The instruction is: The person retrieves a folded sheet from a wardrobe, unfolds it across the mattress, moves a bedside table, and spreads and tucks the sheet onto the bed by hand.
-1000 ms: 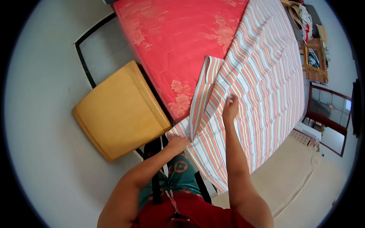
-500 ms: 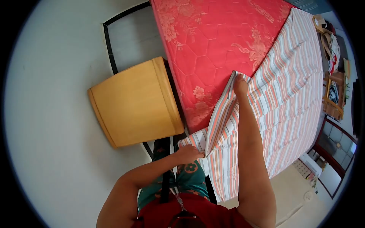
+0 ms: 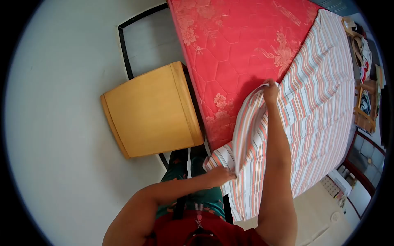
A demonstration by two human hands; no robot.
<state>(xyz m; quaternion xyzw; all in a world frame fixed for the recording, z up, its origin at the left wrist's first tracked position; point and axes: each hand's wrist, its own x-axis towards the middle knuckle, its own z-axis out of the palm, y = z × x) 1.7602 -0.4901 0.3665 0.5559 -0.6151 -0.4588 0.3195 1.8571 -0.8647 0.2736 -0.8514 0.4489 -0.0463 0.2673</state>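
A striped bed sheet [image 3: 316,110] in white, orange and grey lies over the right part of a red floral mattress [image 3: 242,45]. My right hand [image 3: 270,93] grips the sheet's edge over the mattress, with the fingers closed. Lower down, near the mattress corner, my left hand [image 3: 221,176] is closed on the same edge. Between the two hands the edge is lifted and bowed in a loose fold. Bare red mattress shows to the left of the fold.
A wooden bedside cabinet [image 3: 152,110] stands against the mattress's left side, beside my legs. Pale wall fills the left. Clothes [image 3: 365,59], a wooden chair [image 3: 364,119] and a dark-framed mirror [image 3: 363,158] are at the far right.
Both hands have moved slightly right with the sheet's edge. The stretch between them has lifted and become more rounded. The whole view has shifted a little.
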